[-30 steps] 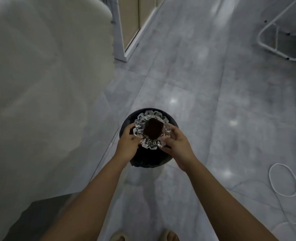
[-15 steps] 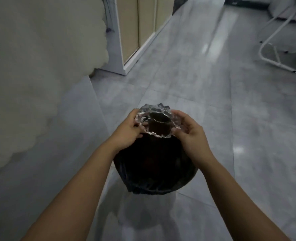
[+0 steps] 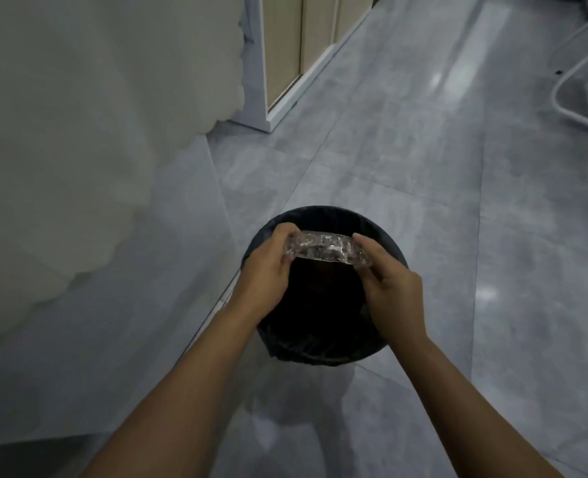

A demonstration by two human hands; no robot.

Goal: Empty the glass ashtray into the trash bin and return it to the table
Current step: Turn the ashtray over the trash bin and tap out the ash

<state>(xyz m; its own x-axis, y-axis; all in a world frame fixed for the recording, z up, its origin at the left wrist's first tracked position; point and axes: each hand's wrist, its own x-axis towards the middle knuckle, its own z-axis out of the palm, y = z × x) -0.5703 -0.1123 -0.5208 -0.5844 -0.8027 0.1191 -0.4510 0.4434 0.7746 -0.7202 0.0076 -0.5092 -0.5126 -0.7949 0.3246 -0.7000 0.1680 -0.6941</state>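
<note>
Both hands, left hand [image 3: 268, 267] and right hand [image 3: 391, 281], pinch the glass ashtray [image 3: 325, 250] edge-on at frame centre, directly over the trash bin [image 3: 385, 346], its long axis running left-right.

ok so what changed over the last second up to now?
The glass ashtray went from level, bowl up with dark contents showing, to tipped edge-on, its opening turned away over the black trash bin. The bin fills more of the view, so the camera came closer. Unchanged: the left hand and right hand still grip opposite sides of the ashtray, above the bin.
</note>
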